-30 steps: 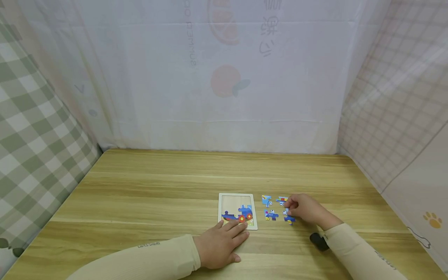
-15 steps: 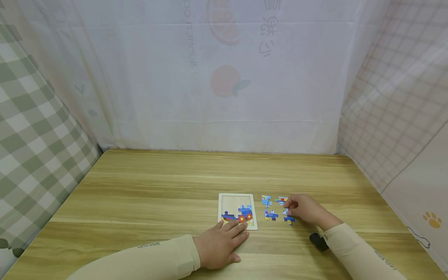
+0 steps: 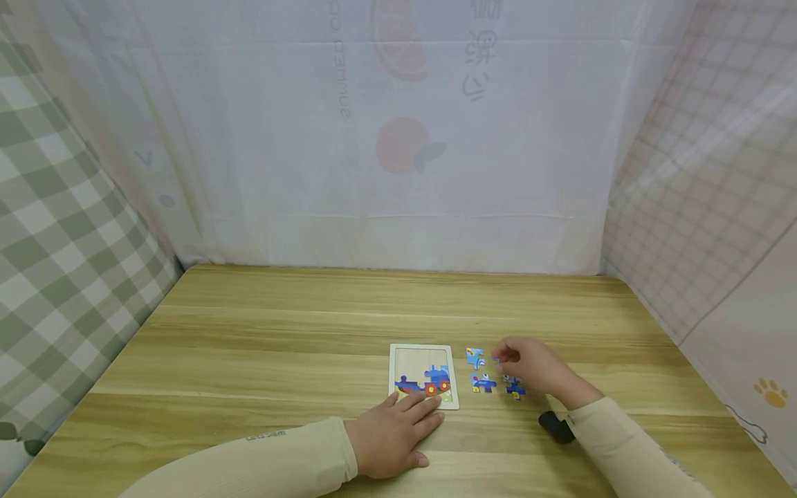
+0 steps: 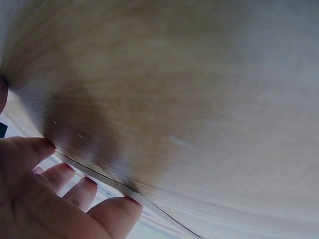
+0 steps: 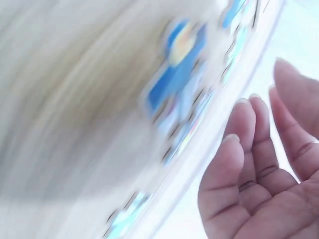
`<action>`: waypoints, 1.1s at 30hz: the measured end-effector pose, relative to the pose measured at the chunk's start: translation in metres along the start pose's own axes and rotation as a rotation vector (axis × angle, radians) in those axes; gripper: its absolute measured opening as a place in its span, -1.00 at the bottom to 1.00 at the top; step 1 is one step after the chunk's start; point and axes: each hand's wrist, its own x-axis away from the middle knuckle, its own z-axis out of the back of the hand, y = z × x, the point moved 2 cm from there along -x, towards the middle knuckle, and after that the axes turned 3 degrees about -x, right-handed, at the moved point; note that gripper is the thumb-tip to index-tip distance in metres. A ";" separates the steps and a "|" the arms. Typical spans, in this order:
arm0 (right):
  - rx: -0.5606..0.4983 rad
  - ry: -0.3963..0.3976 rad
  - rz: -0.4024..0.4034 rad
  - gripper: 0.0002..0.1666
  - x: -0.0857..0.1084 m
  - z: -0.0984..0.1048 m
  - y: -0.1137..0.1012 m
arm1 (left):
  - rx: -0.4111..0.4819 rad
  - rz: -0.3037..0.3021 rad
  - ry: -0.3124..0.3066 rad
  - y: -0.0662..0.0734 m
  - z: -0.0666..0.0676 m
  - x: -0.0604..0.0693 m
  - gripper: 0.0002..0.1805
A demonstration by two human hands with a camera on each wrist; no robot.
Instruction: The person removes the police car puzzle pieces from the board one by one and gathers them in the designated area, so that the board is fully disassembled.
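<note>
My left hand lies flat with spread fingers, its fingertips resting on the near edge of the white-rimmed puzzle frame. Blue vehicle pieces lie in the frame's lower part. Right of the frame are loose pieces: a light-blue one, a blue one and a blue-yellow one. Above another, mostly covered piece is my right hand. In the right wrist view, the right hand's fingers are loosely bent and apart, with nothing visible between them.
The wooden table spreads around the frame and pieces. A black device is at my right wrist. A pale curtain hangs behind the table, with a green checked cloth on the left.
My right hand has moved a little left and away from me, off the blue-yellow piece and over the piece behind it. The left hand has stayed in place.
</note>
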 end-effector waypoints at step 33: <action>0.050 -0.080 0.059 -0.82 -0.034 -0.058 -0.057 | -0.039 -0.006 0.013 0.001 0.002 0.000 -0.34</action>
